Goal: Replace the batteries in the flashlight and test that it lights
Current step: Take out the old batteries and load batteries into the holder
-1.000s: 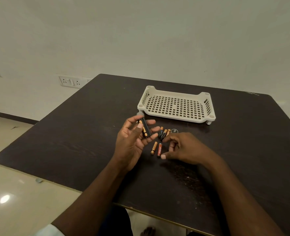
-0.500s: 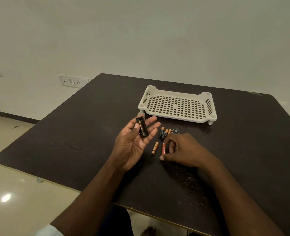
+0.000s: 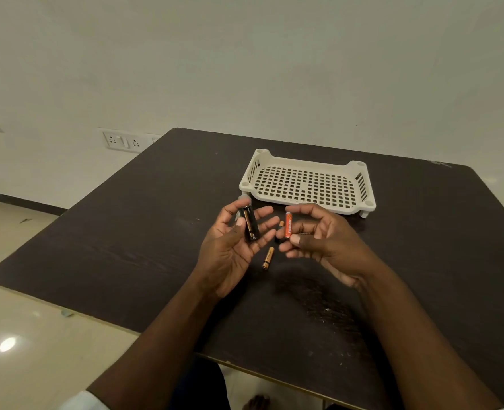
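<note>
Left hand [image 3: 233, 247] fingers curled, thumb holding battery holder [image 3: 251, 222]. Right hand [image 3: 318, 241] fingers pinch red battery [image 3: 288, 225] above surface [image 3: 132, 232].

Four batteries show: one red [image 3: 288, 224] at frame centre, one inside the single black battery holder [image 3: 251, 222] just left of it, two gold-and-black ones [image 3: 268, 257] [image 3: 280, 226] on the one dark bench [image 3: 126, 247], with one white basket [image 3: 307, 184] above centre.

White slotted tray [image 3: 360, 170] on dark table [image 3: 126, 250]
</note>
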